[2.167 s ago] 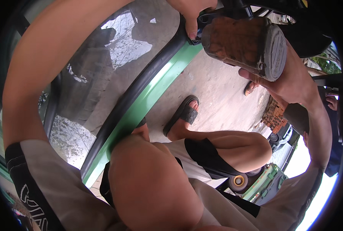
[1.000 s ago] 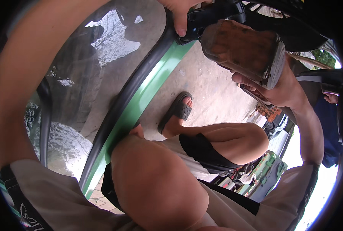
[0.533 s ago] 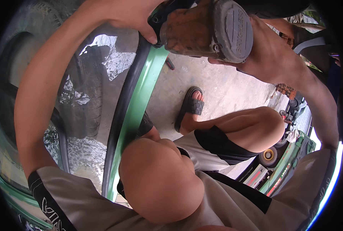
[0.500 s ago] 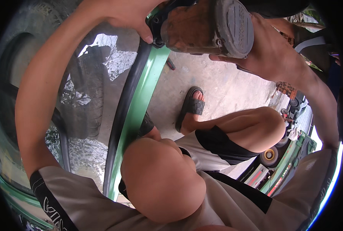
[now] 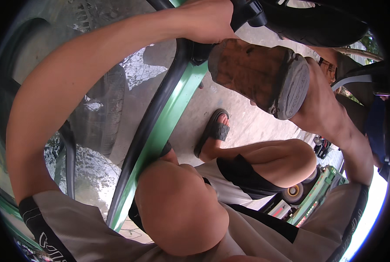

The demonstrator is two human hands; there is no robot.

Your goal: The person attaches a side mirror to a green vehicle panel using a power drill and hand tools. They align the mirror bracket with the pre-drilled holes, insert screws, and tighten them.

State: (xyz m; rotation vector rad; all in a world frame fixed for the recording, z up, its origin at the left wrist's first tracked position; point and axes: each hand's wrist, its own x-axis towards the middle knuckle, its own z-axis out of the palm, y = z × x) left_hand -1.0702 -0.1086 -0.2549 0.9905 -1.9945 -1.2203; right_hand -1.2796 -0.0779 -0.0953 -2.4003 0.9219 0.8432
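My right hand (image 5: 319, 94), partly hidden behind it, grips a worn orange-brown power tool (image 5: 252, 72). The grey rear cap of the tool points toward me; its front end meets a black bracket (image 5: 199, 51) on a green metal frame (image 5: 177, 107). At the top, my left hand (image 5: 210, 22) is closed around the upper part of this bracket, its fingers mostly hidden. A short black knob (image 5: 257, 16) sticks out just right of that hand. Black rubber trim (image 5: 149, 124) runs along the frame beside a glass pane (image 5: 151, 70).
A black tyre (image 5: 313, 24) lies at the top right. My bent knees (image 5: 182, 209) and sandalled foot (image 5: 213, 133) are below the tool on the concrete floor (image 5: 186, 131). At the right stand a green vehicle (image 5: 317, 192) and part of another person (image 5: 374, 122).
The view has shifted, so the frame sits farther right. The power tool and my right hand appear lower and to the right. My left thumb, visible earlier on the bracket, is now mostly hidden.
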